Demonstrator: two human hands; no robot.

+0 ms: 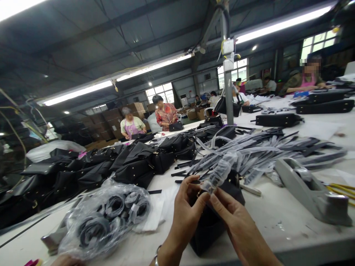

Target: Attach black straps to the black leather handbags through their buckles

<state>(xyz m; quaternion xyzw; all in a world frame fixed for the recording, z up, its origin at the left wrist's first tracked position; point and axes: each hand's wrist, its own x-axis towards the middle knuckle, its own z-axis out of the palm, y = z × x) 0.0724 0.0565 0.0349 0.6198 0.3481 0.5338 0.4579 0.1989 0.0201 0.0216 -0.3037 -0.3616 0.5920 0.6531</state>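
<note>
A crinkled clear plastic wrap (pixel 220 171) stands up over a black bag (pixel 206 229) at the table's front edge. At its lower end, my left hand (pixel 190 203) has thumb and fingertips drawn together on the plastic. My right hand (pixel 235 216) pinches the same end from the other side, the two thumbs almost touching. Whether a strap lies inside the plastic cannot be made out. Much of the bag is hidden behind my hands and wrists.
Plastic-wrapped straps (pixel 249 151) are heaped behind my hands. A grey tape dispenser (pixel 310 192) stands right, a clear bag of coiled straps (pixel 105 218) left. Black bags (pixel 133 159) are piled beyond. Part of another hand (pixel 66 260) shows bottom left. Several people work farther back.
</note>
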